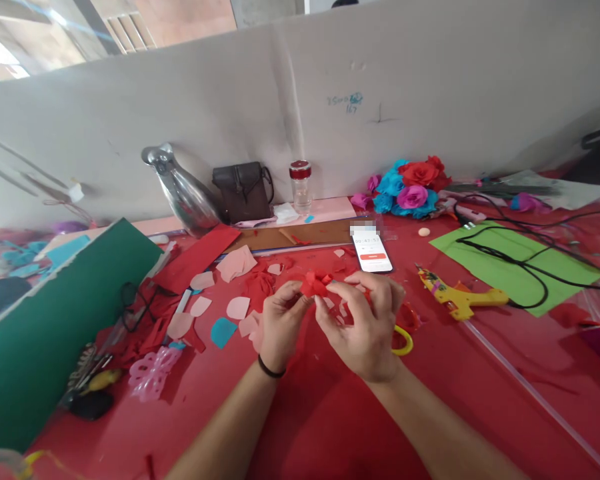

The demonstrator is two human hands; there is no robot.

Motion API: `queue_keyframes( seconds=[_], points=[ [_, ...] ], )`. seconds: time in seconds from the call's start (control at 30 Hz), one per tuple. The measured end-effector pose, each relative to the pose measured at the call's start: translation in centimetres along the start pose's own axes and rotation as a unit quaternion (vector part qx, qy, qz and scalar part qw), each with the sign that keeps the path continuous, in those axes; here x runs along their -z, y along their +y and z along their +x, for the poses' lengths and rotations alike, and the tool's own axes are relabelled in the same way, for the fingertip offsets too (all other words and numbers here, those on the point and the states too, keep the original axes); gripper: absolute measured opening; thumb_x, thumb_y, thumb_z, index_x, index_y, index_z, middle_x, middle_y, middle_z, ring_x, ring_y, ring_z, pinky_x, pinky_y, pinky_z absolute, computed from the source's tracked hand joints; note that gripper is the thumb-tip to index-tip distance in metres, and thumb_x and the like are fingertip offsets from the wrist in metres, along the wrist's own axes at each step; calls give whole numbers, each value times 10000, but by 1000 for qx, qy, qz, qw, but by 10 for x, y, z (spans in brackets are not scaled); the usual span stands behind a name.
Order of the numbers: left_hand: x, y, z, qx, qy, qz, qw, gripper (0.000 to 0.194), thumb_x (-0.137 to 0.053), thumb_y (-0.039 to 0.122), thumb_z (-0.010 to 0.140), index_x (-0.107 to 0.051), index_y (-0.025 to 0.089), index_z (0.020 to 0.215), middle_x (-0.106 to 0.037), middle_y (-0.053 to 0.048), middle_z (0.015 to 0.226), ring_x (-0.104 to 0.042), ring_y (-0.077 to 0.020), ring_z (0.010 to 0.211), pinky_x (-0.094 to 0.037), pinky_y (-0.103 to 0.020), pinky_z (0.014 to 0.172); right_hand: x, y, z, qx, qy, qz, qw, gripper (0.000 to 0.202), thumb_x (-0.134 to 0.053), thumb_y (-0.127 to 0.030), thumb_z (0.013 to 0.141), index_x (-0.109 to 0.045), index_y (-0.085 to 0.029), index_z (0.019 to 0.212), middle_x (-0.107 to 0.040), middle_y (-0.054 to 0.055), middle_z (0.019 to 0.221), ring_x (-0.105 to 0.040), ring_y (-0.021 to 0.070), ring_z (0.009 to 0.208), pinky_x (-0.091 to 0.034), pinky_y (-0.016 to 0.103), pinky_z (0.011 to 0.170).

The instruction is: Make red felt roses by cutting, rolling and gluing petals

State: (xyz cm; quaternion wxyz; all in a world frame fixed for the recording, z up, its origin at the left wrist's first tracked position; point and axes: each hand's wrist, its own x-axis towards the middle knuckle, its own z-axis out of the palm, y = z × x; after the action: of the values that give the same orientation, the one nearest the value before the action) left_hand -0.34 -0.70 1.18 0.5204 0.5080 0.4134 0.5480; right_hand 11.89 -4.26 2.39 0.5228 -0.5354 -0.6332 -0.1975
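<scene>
Between my two hands, above the red table, is a small red paper flower (316,284). My left hand (283,319) pinches its lower left side between thumb and fingers. On the other side, my right hand (364,321) has its thumb and index finger closed at the flower's right edge. Loose pink paper petals (238,308) and a blue petal (223,332) lie left of my hands. Behind my right hand, the yellow handle of scissors (403,341) shows; the rest of them is hidden.
A yellow glue gun (463,297) with a black cord lies at right near a green sheet (510,263). Behind stand a phone (371,250), a glass bottle (301,187), a metal flask (185,193) and a paper bouquet (410,187). A green board (70,333) rises at left.
</scene>
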Motion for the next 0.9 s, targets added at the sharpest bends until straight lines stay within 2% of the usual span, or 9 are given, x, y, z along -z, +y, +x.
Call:
queue_keyframes(
  seconds=[0.23, 0.5, 0.67, 0.77, 0.9],
  points=[
    [-5, 3, -3, 11, 19, -1, 1000, 117, -732, 273, 672, -716, 174, 733, -670, -26, 770, -581, -163, 769, -470, -270, 744, 0, 4, -2, 24, 6, 2, 1000, 208, -661, -220, 754, -653, -223, 962, -565, 77, 949, -509, 230, 884, -402, 407, 829],
    [-6, -4, -6, 14, 30, -13, 999, 95, -717, 231, 663, -708, 172, 737, -659, -12, 715, -559, -138, 687, -464, -250, 679, -4, 7, -3, 45, 18, -45, 998, 180, -655, -215, 744, -655, -211, 924, -587, 84, 918, -513, 242, 870, -368, 433, 830],
    [-12, -2, -9, 33, 32, -25, 999, 131, -742, 270, 641, -700, 170, 715, -663, -11, 701, -571, -145, 688, -468, -256, 672, -3, 8, -4, 59, 23, -51, 997, 123, -650, -198, 762, -660, -256, 870, -590, 46, 865, -504, 214, 842, -365, 411, 830],
    [-12, 0, -9, 46, 44, -37, 997, 147, -752, 275, 629, -690, 162, 700, -655, -7, 689, -557, -137, 673, -459, -248, 653, -3, 8, -5, 77, 34, -34, 996, 119, -676, -180, 753, -658, -265, 835, -590, 34, 823, -495, 203, 829, -366, 398, 822],
    [-9, -1, -5, 64, 40, -78, 994, 168, -769, 266, 614, -677, 152, 697, -634, -5, 682, -550, -134, 687, -453, -252, 676, -3, 8, -7, 96, 51, 25, 994, 166, -698, -196, 738, -642, -259, 882, -605, 38, 841, -511, 203, 831, -390, 388, 810]
  ],
)
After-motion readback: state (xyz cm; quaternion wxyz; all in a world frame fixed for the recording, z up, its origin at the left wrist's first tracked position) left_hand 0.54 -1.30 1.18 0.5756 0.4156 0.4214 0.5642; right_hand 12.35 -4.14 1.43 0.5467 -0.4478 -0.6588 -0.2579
